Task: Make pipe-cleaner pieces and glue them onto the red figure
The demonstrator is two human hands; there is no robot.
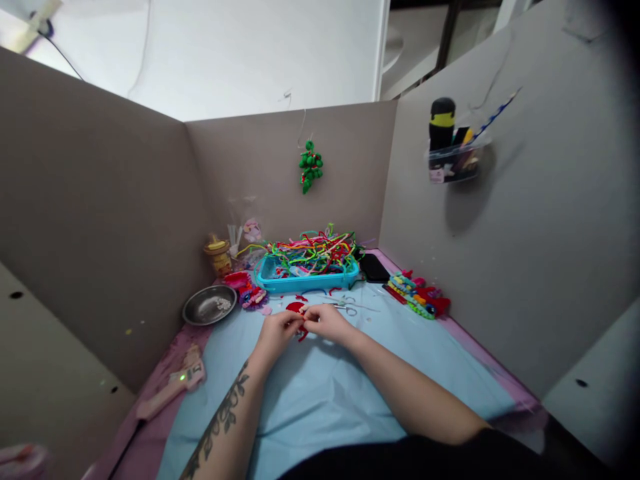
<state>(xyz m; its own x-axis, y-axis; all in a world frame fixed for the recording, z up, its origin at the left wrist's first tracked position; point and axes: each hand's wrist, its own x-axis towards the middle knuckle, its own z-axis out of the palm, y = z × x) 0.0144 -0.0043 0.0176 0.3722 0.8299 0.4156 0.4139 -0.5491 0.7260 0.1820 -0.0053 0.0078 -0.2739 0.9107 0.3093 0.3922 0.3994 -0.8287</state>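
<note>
My left hand (277, 332) and my right hand (327, 323) meet above the blue cloth, their fingertips pinched together. Between them is a small red fuzzy pipe cleaner piece (295, 307); its upper part shows above the fingers and a short end hangs below. The fingers hide its exact shape. Just beyond my right hand lies a pair of scissors (349, 308), with short red pipe cleaner bits (301, 298) scattered nearby.
A blue tray (310, 284) heaped with colourful pipe cleaners (320, 252) stands behind. Left are a metal bowl (200, 308) and a pink glue gun (173, 390) with its cord. Right lie a black phone (374, 268) and colourful fuzzy pieces (417, 293). Grey panels (500, 220) enclose three sides.
</note>
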